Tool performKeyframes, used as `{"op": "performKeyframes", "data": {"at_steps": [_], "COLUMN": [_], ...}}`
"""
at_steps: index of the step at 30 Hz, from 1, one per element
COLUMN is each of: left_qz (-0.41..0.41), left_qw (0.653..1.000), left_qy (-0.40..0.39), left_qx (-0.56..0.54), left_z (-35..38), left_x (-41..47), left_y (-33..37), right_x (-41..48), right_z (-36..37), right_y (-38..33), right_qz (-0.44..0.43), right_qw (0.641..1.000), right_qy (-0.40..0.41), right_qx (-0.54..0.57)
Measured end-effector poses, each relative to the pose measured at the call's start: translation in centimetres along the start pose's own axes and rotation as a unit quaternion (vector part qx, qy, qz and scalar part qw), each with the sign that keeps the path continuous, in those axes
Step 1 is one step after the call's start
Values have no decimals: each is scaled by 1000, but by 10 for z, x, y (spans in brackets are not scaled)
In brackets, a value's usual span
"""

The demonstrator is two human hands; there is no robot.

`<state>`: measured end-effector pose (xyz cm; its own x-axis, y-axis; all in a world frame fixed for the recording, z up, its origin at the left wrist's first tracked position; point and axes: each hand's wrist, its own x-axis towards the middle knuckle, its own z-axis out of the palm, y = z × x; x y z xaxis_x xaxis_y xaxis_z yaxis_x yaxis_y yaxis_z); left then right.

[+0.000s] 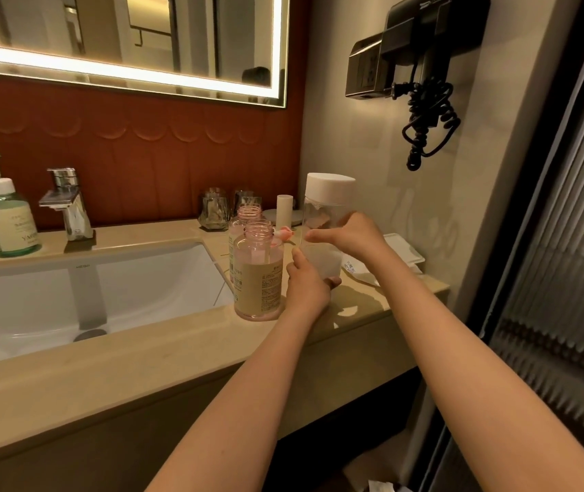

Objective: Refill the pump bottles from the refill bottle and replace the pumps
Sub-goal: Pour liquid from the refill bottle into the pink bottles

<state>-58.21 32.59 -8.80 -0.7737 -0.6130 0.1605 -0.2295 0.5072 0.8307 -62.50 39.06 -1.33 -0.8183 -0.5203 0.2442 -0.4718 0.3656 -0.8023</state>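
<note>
Refill bottle (320, 216) stands upright (white cap (330, 186) on), gripped by left hand (306, 284) at its base and right hand (349, 236) round its middle. Two pumpless pink pump bottles (257, 278) stand on the surface (162, 346) just left, beside the sink (52, 289).

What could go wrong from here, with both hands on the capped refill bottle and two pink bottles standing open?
1. The front pink bottle stands open by the sink rim, close beside the left hand; a nudge could tip it.
2. The refill bottle has its white cap on; freeing the right hand to uncap it may loosen the hold.
3. The pink bottles' necks look narrow, so pouring may spill.
</note>
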Motion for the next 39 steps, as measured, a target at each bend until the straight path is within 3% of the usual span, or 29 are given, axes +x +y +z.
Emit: {"op": "performKeyframes", "data": {"at_steps": [11,16,25,39], "left_qz": [-6,-9,-24,-52], "left_qw": [999,994,987,988], "left_qy": [49,101,155,148], "left_qx": [-10,34,16,-1], "left_z": [29,44,57,62], "left_x": [56,97,162,188], "left_y": [-3,-9,-19,-20], "right_x": [55,91,149,180], "right_z": [1,8,24,32], "right_y": [20,32,46,54], "right_qz": [2,-6,-12,-29], "right_qw": [994,995,997,997], "right_qy": [56,68,65,62], "right_qx": [-90,-78,-45,-26]}}
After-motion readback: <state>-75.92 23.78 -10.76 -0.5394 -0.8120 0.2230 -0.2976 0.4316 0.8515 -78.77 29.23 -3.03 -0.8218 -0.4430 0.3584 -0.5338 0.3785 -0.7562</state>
